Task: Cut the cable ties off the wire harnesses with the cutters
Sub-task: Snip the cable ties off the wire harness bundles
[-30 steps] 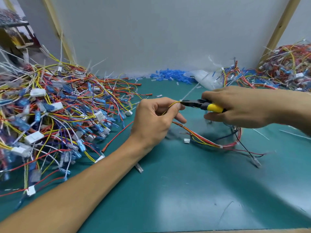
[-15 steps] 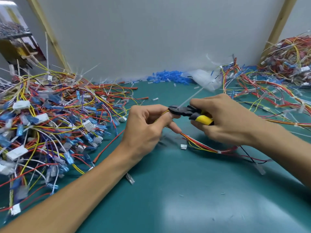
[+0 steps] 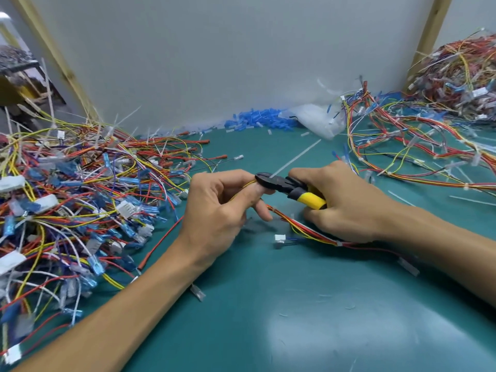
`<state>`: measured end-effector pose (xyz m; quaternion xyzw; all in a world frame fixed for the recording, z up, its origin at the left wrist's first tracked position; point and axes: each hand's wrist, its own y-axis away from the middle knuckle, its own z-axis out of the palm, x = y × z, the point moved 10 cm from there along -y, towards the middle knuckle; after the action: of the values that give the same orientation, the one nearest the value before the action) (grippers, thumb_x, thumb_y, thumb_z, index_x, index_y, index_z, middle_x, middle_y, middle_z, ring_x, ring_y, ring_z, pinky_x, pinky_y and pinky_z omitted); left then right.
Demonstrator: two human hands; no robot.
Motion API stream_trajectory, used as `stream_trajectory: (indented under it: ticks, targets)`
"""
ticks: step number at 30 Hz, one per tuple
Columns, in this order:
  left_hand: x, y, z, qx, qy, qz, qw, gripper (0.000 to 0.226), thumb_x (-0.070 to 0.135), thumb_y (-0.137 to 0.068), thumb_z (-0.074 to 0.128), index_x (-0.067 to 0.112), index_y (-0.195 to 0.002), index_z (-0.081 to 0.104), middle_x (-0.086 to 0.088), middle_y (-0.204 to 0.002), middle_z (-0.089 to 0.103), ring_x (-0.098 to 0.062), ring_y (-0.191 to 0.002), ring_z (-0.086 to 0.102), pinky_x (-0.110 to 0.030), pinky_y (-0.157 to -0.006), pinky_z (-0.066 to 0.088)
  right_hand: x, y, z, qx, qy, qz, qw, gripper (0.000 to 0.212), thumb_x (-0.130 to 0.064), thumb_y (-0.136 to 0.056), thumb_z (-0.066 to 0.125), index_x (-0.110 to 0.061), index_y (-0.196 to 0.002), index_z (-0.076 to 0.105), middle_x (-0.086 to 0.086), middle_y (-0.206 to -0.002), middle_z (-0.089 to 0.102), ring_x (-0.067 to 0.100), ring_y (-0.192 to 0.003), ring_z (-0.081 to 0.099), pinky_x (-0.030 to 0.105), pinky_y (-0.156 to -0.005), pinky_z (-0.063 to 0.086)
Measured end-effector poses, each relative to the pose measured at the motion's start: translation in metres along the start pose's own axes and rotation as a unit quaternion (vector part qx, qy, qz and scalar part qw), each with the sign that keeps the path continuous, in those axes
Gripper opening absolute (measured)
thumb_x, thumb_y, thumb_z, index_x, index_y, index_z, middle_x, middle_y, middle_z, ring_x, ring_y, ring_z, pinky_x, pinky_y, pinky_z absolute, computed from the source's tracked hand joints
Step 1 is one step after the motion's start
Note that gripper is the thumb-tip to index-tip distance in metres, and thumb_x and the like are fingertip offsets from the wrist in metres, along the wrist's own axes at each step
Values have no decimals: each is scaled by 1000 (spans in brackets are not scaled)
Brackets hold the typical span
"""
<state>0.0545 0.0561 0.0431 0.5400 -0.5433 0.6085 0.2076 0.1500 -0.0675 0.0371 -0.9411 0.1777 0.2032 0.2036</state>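
**Cutters (image 3: 284, 185) nose in over our left hand (image 3: 214, 210)**

Their black nose has slid leftward and now overlaps our forefinger tip. Our left hand pinches the wire harness (image 3: 298, 224) by a yellow wire; our right hand (image 3: 349, 208) grips the yellow handles. A white cable tie (image 3: 295, 157) juts from the nose. The harness trails across the green mat (image 3: 268, 304).

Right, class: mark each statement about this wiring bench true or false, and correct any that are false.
1. The right hand grips the black-and-yellow cutters. True.
2. The left hand lies flat, holding nothing. False: it pinches the thin red-and-yellow wire harness.
3. A heap of small blue plastic pieces lies by the back wall. True.
4. The cutters' tip is far from the left hand. False: it sits right at the left thumb.
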Motion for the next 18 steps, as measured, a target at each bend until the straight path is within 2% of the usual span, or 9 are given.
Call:
stream_trajectory:
  ticks: [4,11,14,18]
  targets:
    - [-1,-2,-2,2,2,3,1000,21,14,-93,63,0,-89,77,-12,-60,71,-19,-35,34,-20,-38,26,-3,0,1,8,14,-12,1000,21,-21,-70,57,-32,-73,40,3,-57,45,27,-58,42,52,-53,42]
    - [-1,-3,-2,-2,-8,6,1000,19,9,-96,63,-3,-91,76,-11,-60,71,-20,-35,33,-18,-38,27,-3,0,1,2,32,-7,999,17,-25,-70,55,-27,-78,40,0,-61,48,30,-65,46,53,-57,42]
    - [-2,-3,-2,-5,-12,7,1000,16,3,-99,63,-4,-91,75,-11,-60,70,-18,-35,34,-17,-39,28,0,0,0,2,20,2,1000,17,-23,-68,56,-26,-74,40,2,-57,43,26,-58,39,50,-52,37]
    - [-2,-2,0,-10,-11,10,1000,19,12,-95,63,-1,-90,76,-9,-58,69,-15,-35,36,-17,-40,28,6,-1,4,-23,-2,31,999,18,-20,-62,57,-25,-71,42,8,-61,41,27,-57,34,52,-51,33]
